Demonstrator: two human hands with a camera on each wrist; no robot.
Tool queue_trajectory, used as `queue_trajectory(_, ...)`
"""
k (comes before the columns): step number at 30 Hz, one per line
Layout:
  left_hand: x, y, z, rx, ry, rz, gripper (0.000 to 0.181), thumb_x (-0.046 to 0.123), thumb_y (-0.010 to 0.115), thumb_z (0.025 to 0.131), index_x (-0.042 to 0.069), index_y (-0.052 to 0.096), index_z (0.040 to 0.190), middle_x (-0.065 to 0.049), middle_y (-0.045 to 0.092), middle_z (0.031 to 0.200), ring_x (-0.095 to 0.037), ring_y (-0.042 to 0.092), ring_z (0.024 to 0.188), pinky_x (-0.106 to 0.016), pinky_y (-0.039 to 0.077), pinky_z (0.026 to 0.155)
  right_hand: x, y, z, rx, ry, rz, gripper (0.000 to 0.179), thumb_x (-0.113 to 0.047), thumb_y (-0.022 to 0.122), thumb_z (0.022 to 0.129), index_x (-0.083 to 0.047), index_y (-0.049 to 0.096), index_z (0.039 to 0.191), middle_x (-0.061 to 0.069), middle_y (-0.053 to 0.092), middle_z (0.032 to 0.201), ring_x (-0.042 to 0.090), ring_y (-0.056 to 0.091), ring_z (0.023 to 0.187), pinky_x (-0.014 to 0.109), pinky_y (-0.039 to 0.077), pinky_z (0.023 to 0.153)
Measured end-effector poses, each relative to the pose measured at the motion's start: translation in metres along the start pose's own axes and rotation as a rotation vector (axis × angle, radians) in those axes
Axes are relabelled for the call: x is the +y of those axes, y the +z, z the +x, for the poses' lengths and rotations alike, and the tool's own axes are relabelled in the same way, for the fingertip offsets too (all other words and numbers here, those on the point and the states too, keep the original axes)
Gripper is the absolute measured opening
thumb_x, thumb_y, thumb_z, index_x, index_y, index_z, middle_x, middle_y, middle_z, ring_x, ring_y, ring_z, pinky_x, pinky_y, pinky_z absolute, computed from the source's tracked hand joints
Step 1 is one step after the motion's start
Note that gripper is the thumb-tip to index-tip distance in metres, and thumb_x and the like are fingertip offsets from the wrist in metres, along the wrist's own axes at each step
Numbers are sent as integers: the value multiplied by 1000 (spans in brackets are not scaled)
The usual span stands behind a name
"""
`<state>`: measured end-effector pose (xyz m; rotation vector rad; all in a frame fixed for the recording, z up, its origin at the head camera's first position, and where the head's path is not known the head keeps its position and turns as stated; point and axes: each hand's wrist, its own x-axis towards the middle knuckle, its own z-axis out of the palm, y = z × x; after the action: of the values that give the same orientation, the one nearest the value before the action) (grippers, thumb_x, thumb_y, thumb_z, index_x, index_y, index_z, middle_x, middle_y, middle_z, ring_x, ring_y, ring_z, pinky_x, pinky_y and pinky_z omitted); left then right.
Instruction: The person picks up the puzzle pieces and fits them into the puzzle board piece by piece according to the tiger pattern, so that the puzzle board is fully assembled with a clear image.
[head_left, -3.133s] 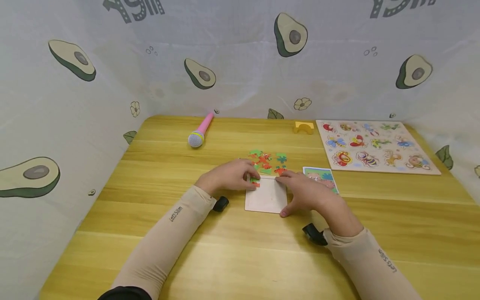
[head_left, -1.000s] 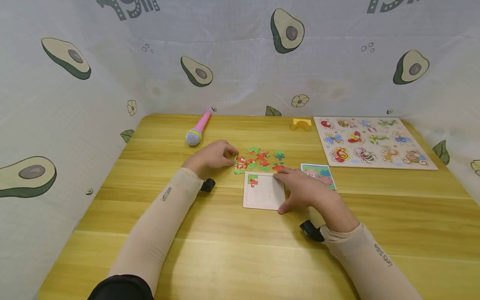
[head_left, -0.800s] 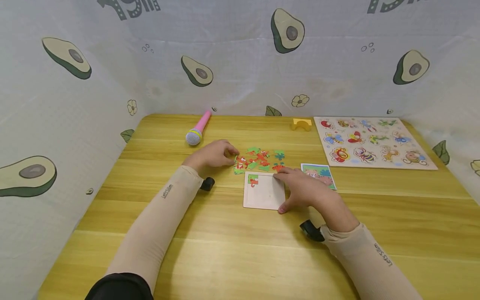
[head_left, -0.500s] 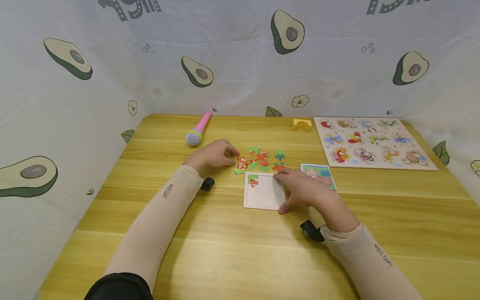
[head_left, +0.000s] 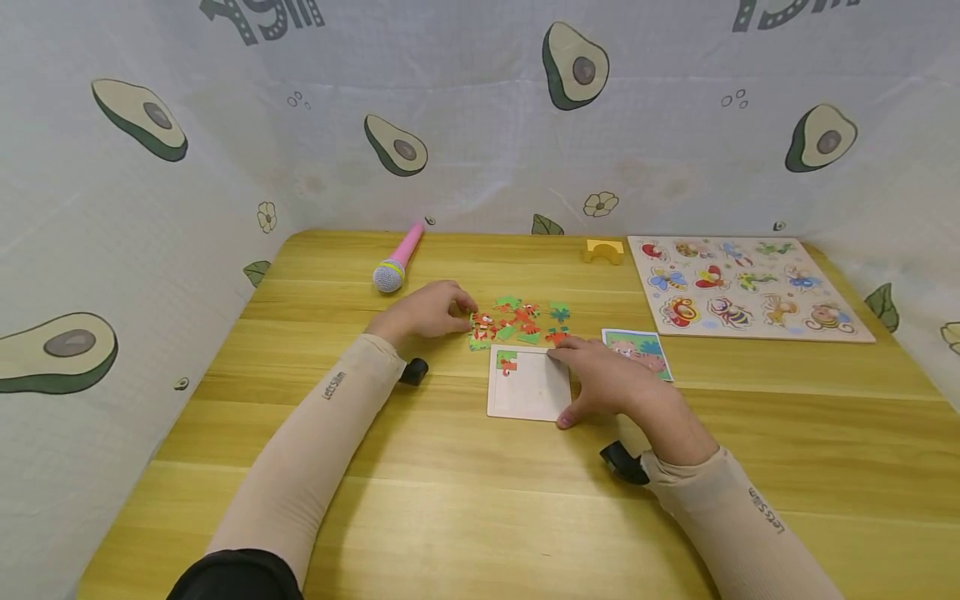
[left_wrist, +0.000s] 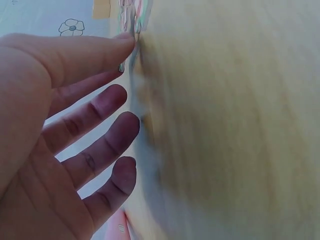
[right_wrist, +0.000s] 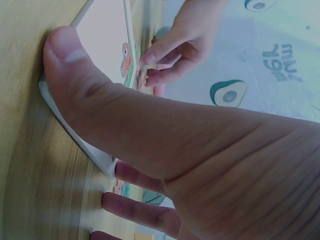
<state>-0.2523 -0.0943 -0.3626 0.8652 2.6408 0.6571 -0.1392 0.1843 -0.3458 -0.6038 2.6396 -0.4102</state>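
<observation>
A white square puzzle board (head_left: 528,392) lies in front of me. My right hand (head_left: 607,379) holds its right side, thumb at the near corner and fingers at the far edge. A green and red puzzle piece (head_left: 507,361) sits in the board's upper left corner. Beyond the board is a cluster of loose puzzle pieces (head_left: 523,317), green and red. At its left end my left hand (head_left: 427,312) pinches a puzzle piece (head_left: 483,323) by its edge between thumb and index finger. The other left fingers (left_wrist: 102,145) are spread, loosely bent.
A small picture card (head_left: 637,352) lies right of the board, partly behind my right hand. Farther back are a pink toy microphone (head_left: 397,260), a yellow arch block (head_left: 603,250) and a large insect picture board (head_left: 750,292). A printed cloth (head_left: 480,150) hangs behind the table.
My left hand has gone from the board's upper left corner to the left end of the loose pieces, leaving a piece in that corner. Over the last second both hands stay put.
</observation>
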Motion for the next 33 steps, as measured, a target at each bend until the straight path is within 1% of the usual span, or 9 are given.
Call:
queue_trajectory(5,4,-1,-4,22,2,-13,32,22,72,95,8,71,123,-5,61,120,-22,56,104,-35,44,95,0,0,1,3,-9,0,97,-38,93,71,3,48,146,25,37,153,47,32,140,60,32,109)
queue_trajectory(9,8,1,-7,37,21,-29,31,23,73,94,9,72,121,-4,61,119,-21,56,101,-34,45,93,0,0,0,4,-13,1,97,-37,93,71,4,48,146,25,37,153,47,32,140,61,32,109)
queue_trajectory(16,19,5,-15,37,56,-54,28,24,75,93,11,73,118,-2,61,113,-19,58,91,-30,48,82,1,0,0,-3,-3,-6,97,-37,93,71,3,47,147,24,37,153,49,31,140,61,31,109)
queue_trajectory(18,22,7,-18,32,68,-62,28,25,75,93,11,73,117,-3,62,112,-18,57,89,-30,49,81,1,0,0,-3,-3,-6,97,-37,93,71,3,47,147,24,37,153,49,31,140,62,31,109)
queue_trajectory(22,28,11,-23,28,114,-56,29,24,76,92,10,73,116,-3,63,110,-17,58,88,-29,49,80,1,1,0,-4,1,-4,97,-37,93,71,3,47,147,24,36,154,49,30,140,62,30,109)
queue_trajectory(27,32,18,-27,-6,163,-56,30,25,78,90,9,74,115,-1,64,111,-16,58,88,-27,49,80,1,0,0,0,1,6,97,-39,93,71,3,47,146,25,36,154,49,30,140,62,30,109)
queue_trajectory(33,35,25,-31,-38,198,-51,26,24,79,90,11,74,112,1,65,109,-14,59,87,-26,49,80,1,2,0,4,-3,9,97,-38,93,71,3,48,146,25,36,154,48,31,140,62,30,109)
